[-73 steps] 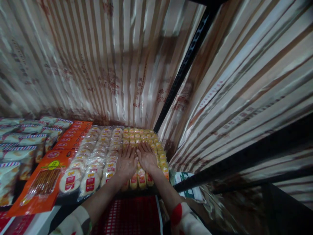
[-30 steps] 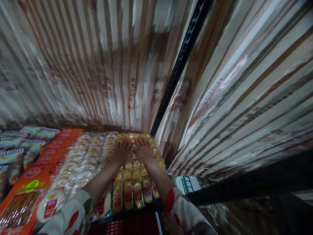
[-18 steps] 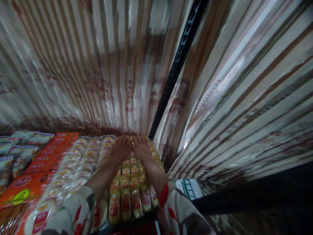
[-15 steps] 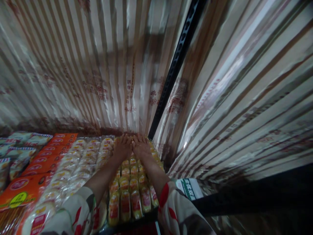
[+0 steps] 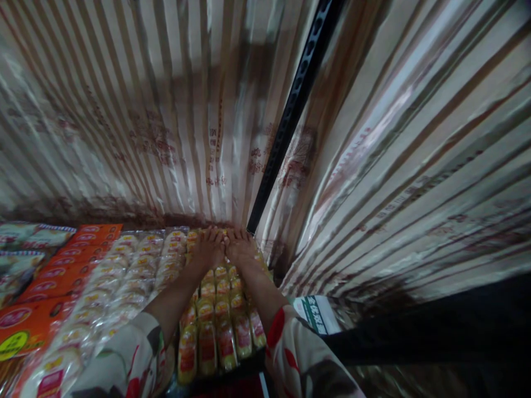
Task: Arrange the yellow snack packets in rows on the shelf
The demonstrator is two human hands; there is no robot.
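My left hand (image 5: 210,248) and my right hand (image 5: 239,249) lie side by side, palms down and fingers stretched out, on the far end of rows of small yellow snack packets (image 5: 220,326). The fingertips reach the back of the shelf, where the striped sheet (image 5: 174,110) hangs. Both hands press flat on the packets and hold nothing. My patterned sleeves fill the lower edge of the view.
Left of the yellow rows lie rows of round pale snack packs (image 5: 124,271), then orange flat packets (image 5: 53,276) and blue-striped bags (image 5: 25,237). A black perforated shelf post (image 5: 290,116) rises at the back right corner. A white and green box (image 5: 317,312) sits right of the shelf.
Both hands have slid from the near part of the yellow packets to the far end at the back of the shelf, arms stretched out. The view has leaned in closer.
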